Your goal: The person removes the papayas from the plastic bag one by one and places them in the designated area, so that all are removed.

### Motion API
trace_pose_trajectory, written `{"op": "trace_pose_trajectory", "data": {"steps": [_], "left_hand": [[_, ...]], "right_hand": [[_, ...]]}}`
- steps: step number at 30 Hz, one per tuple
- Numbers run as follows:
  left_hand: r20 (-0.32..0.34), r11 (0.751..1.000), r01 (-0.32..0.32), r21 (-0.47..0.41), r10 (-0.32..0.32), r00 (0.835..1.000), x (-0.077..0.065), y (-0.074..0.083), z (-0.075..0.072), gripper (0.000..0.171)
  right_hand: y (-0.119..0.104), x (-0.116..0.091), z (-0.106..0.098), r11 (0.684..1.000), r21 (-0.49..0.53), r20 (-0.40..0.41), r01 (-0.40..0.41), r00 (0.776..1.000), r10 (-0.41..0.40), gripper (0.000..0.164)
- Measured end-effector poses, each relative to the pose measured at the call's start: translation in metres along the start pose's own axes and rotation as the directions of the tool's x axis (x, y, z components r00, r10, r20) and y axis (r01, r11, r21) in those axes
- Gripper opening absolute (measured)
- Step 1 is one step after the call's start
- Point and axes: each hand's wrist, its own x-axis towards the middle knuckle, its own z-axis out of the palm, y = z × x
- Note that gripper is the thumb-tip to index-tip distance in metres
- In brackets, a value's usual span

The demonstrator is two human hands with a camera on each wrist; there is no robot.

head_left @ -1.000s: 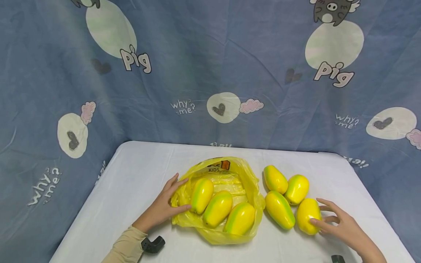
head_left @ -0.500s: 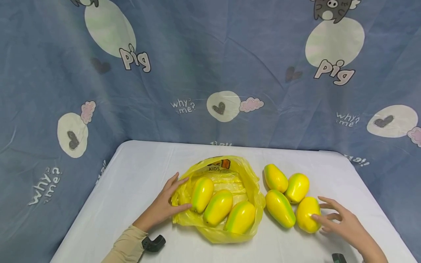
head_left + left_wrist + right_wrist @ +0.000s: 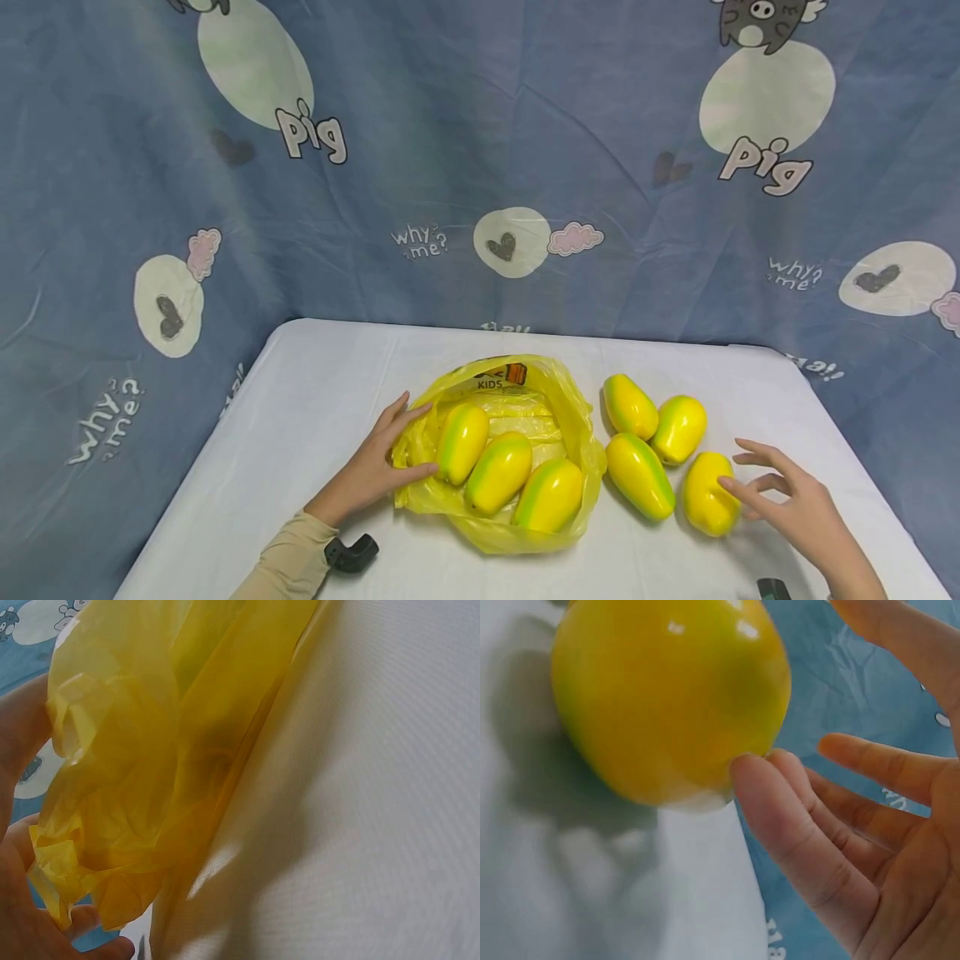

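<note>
A yellow plastic bag (image 3: 480, 533) with printed "KIDS" lettering lies with its mouth open, and three yellow-green mangoes (image 3: 498, 473) rest inside. My left hand (image 3: 375, 462) holds the bag's left side. In the left wrist view its fingers curl behind the crumpled bag (image 3: 127, 765). At the right, my right hand (image 3: 798, 500) is beside the nearest loose mango (image 3: 707, 500), fingers spread and relaxed, the thumb overlapping it in the head view. The right wrist view shows fingertips right at the lower edge of this mango (image 3: 671, 697), with the other fingers standing away from it.
Three more mangoes (image 3: 637, 477) lie grouped between the bag and the right-hand mango. All sit on a white-covered table (image 3: 315, 375). A blue printed curtain (image 3: 450, 150) hangs behind. A black wrist-camera piece (image 3: 352, 553) shows by the left wrist.
The mango by my right hand has shifted slightly to the right, away from the others, and turned a little. My right hand has drawn slightly right. The left hand and bag stay put.
</note>
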Motion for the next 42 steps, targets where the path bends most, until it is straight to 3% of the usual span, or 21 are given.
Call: {"op": "trace_pose_trajectory", "data": {"steps": [6, 14, 35, 42], "left_hand": [[0.002, 1.000, 0.003, -0.003, -0.003, 1.000, 0.000, 0.000, 0.000, 0.088], [0.000, 1.000, 0.005, -0.003, -0.005, 1.000, 0.001, 0.000, 0.000, 0.088], [-0.004, 1.000, -0.002, 0.004, 0.002, 1.000, 0.000, -0.001, 0.000, 0.087], [-0.007, 1.000, -0.012, -0.002, 0.012, 1.000, 0.000, -0.001, 0.000, 0.087]], "right_hand": [[-0.007, -0.005, -0.001, 0.998, -0.008, -0.051, 0.067, 0.996, -0.067, 0.078], [-0.027, -0.010, 0.002, 0.984, -0.045, -0.134, 0.174, 0.975, -0.178, 0.070], [-0.066, -0.007, 0.015, 0.967, 0.024, -0.082, 0.253, 0.965, -0.250, 0.064], [-0.081, -0.005, 0.025, 0.934, 0.057, -0.100, 0.353, 0.933, -0.346, 0.062]]}}
